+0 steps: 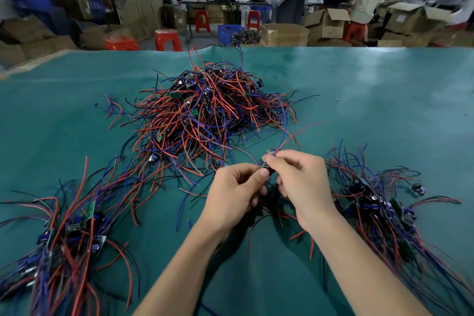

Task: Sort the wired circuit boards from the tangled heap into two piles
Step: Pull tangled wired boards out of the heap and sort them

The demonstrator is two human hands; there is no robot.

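A tangled heap (205,110) of small circuit boards with red, blue and black wires lies in the middle of the teal table. One sorted pile (69,233) lies at the near left, another pile (379,202) at the near right. Between them, my left hand (233,195) and my right hand (300,185) meet over the table and both pinch one small circuit board (266,165). Its blue and red wires arch up and back toward the heap. More dark boards and wires hang under my hands, partly hidden.
The teal table cover (372,100) stretches wide to the right and far side. A single loose board (418,189) lies beyond the right pile. Behind the table stand red stools (168,40), cardboard boxes (325,23), a blue crate (228,32) and people working.
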